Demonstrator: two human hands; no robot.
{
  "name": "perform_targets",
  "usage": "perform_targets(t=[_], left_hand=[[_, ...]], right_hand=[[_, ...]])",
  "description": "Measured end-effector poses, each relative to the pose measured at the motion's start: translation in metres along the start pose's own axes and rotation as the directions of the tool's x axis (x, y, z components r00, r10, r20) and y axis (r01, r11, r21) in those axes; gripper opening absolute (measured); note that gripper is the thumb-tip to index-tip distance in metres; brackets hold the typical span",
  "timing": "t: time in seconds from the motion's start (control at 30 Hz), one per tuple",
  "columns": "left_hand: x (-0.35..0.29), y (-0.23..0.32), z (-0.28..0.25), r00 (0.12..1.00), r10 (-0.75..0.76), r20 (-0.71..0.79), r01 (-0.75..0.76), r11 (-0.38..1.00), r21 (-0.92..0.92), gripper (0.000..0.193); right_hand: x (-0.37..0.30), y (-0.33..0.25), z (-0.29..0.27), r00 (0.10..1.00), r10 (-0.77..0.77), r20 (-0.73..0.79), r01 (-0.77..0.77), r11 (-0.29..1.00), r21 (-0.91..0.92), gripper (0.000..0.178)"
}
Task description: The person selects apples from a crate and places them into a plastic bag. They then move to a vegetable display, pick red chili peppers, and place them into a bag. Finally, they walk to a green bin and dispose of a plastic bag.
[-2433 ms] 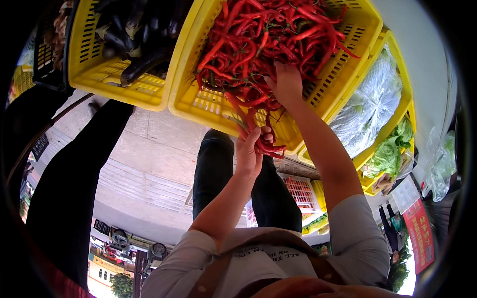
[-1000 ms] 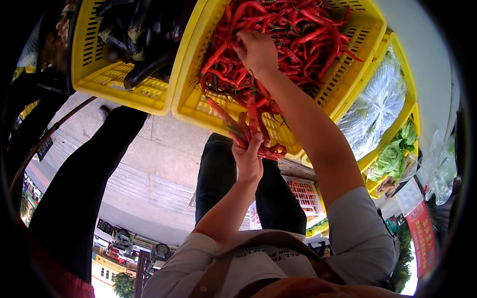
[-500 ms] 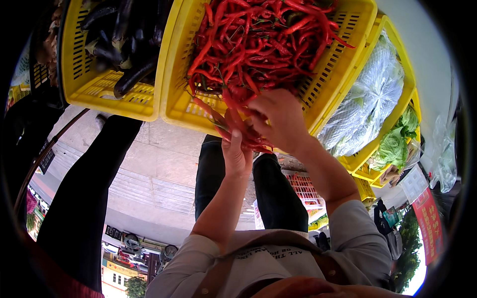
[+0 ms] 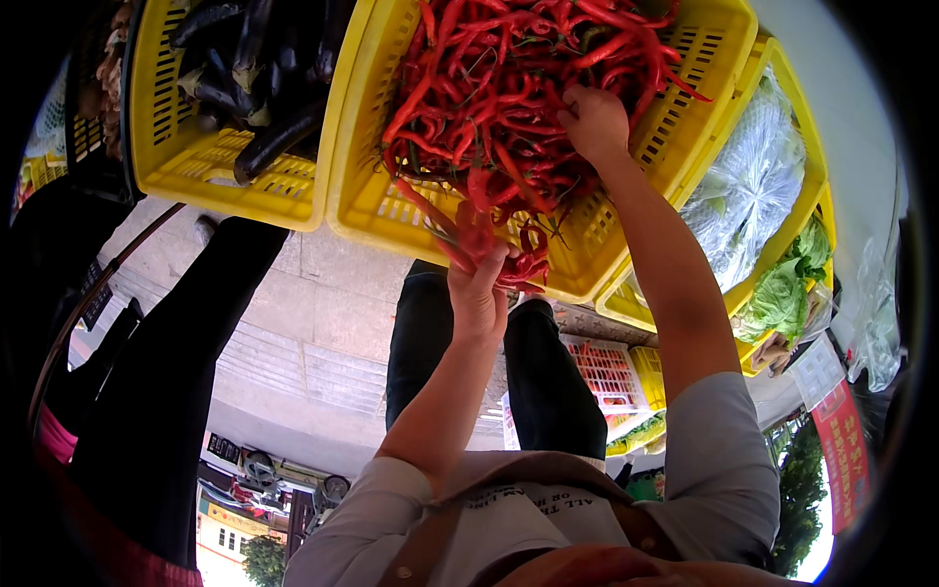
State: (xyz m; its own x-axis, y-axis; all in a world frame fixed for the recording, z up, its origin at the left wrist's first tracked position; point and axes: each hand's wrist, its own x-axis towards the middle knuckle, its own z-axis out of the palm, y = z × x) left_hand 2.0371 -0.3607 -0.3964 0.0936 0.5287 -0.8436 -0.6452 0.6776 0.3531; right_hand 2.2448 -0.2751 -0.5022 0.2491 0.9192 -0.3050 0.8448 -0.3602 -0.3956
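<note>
My left hand [image 4: 477, 293] is closed around a bunch of long red chili peppers [image 4: 474, 240], just over the near edge of a yellow crate [image 4: 391, 217]. Some of the held chilies stick out to the left, and others curl past the fingers on the right. My right hand [image 4: 597, 125] is on the right part of the big heap of red chili peppers [image 4: 489, 108] in that crate. Its fingers are bent and pressed together among the chilies; what they pinch, if anything, is hidden.
A yellow crate of eggplants [image 4: 279, 142] stands to the left. On the right are a plastic-wrapped bundle of vegetables [image 4: 753, 196] and leafy greens [image 4: 782, 293]. Below, by my legs, sits a white basket [image 4: 606, 372]. Another person's dark-clothed leg [image 4: 186, 362] is at the left.
My right hand has left the bunch at my left hand and reached up and right onto the chili heap. My left hand keeps the bunch, held slightly more to the right.
</note>
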Motion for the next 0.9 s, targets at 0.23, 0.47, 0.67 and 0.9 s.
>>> perform_targets(t=[0.23,0.47,0.67,0.9], left_hand=[[0.001,-0.004,-0.005,1.0,-0.006,0.01,0.006,1.0,0.026,0.025],[-0.002,-0.001,-0.004,0.956,-0.157,0.247,0.186,0.978,-0.096,0.049],[0.0,0.002,-0.018,0.919,-0.255,0.302,0.336,0.906,-0.258,0.046],[-0.006,0.001,-0.016,0.992,-0.129,0.004,0.128,0.973,-0.191,0.032]], right_hand=[[-0.079,-0.062,-0.091,0.976,0.103,0.192,-0.195,0.81,0.554,0.017],[-0.132,-0.11,-0.087,0.964,-0.24,0.114,0.155,0.857,0.491,0.02],[-0.123,-0.111,-0.091,0.868,-0.391,0.305,0.153,0.797,0.584,0.022],[-0.043,-0.11,-0.071,0.949,-0.292,0.122,0.237,0.911,0.338,0.025]])
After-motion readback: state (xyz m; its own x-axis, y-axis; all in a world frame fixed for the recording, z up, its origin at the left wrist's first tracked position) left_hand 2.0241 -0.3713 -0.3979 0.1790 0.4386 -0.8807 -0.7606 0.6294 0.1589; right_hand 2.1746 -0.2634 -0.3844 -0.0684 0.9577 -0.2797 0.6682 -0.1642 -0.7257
